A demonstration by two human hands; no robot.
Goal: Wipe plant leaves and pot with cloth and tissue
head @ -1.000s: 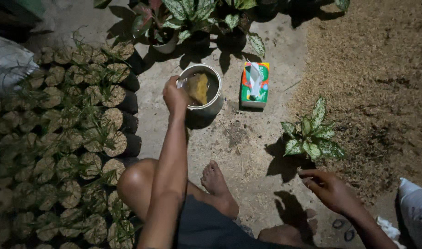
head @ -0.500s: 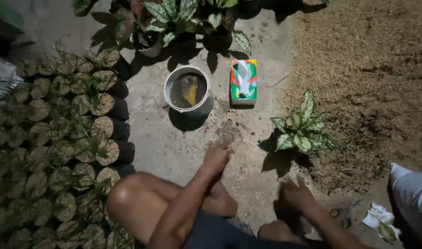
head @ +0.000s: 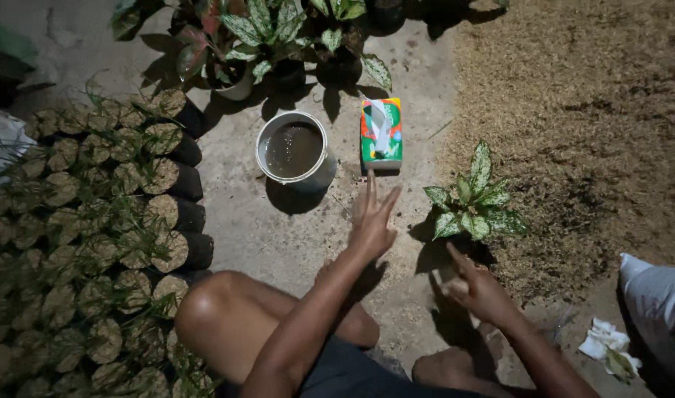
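Two hands are in the lower middle of the frame, both empty. The left hand (head: 372, 221) is open with the fingers spread, and it hovers over the bare concrete floor (head: 278, 228), just below the tissue box (head: 382, 134). It touches nothing. The right hand (head: 476, 289) is lower and more to the right, loosely curled, with one finger pointing up toward the small plant (head: 471, 197). It is very near the base of the plant, but I cannot tell if it touches it. The plant, with spotted green leaves, stands at the edge of the husk pile (head: 588, 125) in the right of the frame. A bucket (head: 294, 152) with dark water stands left of the box, in the upper middle. Many black seedling bags (head: 116, 221) fill the left side.
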